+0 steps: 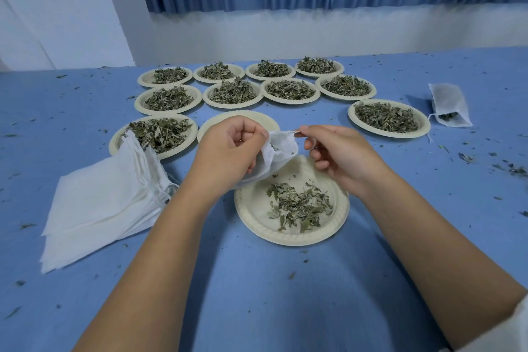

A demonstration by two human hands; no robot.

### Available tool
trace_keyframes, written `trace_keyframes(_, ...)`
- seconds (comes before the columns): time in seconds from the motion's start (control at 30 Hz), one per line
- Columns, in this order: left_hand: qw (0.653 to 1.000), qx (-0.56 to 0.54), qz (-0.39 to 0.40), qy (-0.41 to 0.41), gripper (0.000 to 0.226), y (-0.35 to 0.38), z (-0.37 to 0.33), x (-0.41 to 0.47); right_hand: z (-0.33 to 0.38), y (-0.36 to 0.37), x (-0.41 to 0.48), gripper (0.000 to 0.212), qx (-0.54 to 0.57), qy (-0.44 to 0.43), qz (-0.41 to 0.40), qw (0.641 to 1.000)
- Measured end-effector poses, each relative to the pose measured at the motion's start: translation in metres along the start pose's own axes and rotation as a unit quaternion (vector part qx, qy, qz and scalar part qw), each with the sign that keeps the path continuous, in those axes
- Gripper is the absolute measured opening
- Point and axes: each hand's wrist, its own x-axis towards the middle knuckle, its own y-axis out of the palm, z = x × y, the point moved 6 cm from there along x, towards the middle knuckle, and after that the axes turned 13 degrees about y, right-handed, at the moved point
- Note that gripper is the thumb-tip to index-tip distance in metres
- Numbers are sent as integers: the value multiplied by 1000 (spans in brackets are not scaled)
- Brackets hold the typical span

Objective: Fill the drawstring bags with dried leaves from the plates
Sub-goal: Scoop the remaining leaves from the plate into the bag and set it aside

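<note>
At the far left a stack of empty white bags (105, 203) lies on the blue worktop (257, 294), its upper corner resting on the rim of a plate (191, 134) heaped with dried leaves. Behind it, eight more heaped plates (233, 106) stand in two close rows, rims nearly touching.

The left hand (231, 148) has its fingers curled round a drawstring bag (281, 151), held just above the near plate (257, 223), which carries only a thin scatter of leaves (300, 206). An empty plate (228, 118) shows behind the hands. The right hand (340, 151) pinches the bag's drawstring (294, 132) between thumb and forefinger, the other fingers loosely curled.

Further right stands another full plate (424, 124), and well apart from it a bag (448, 100) lies flat with a few leaves inside.

The worktop's far edge meets a white wall. Bare cloth lies between the forearms and to the right, both flecked with leaf crumbs.
</note>
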Motion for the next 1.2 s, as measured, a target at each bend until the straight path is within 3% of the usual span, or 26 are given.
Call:
trace_keyframes(0.1,1000,2,0,-1,14,0,0,0,0,-3,1,7,26,6,-17,1000)
trace_keyframes(0.23,1000,3,-10,-1,16,-1,0,-1,0,-7,2,10,39,22,-28,999)
trace_keyframes(0.47,992,-14,-127,-11,16,-20,3,1,1,-17,2,12,51,35,-85,994)
trace_keyframes(0.57,992,-14,-123,-15,16,-20,4,1,4,-21,1,14,49,16,-112,992)
trace_keyframes(0.67,995,-7,-102,-15,16,-15,5,1,8,-13,-3,8,40,-30,-80,996)
trace_keyframes(0.87,998,-2,-70,1,14,-7,1,0,19,8,-20,9,-18,-155,20,987)
trace_keyframes(1.03,999,-4,-47,22,16,-1,-5,-1,18,20,-29,15,-200,-218,-28,955)
trace_keyframes(1.2,999,-3,-41,32,15,0,-6,-2,15,23,-29,9,-232,-222,-30,947)
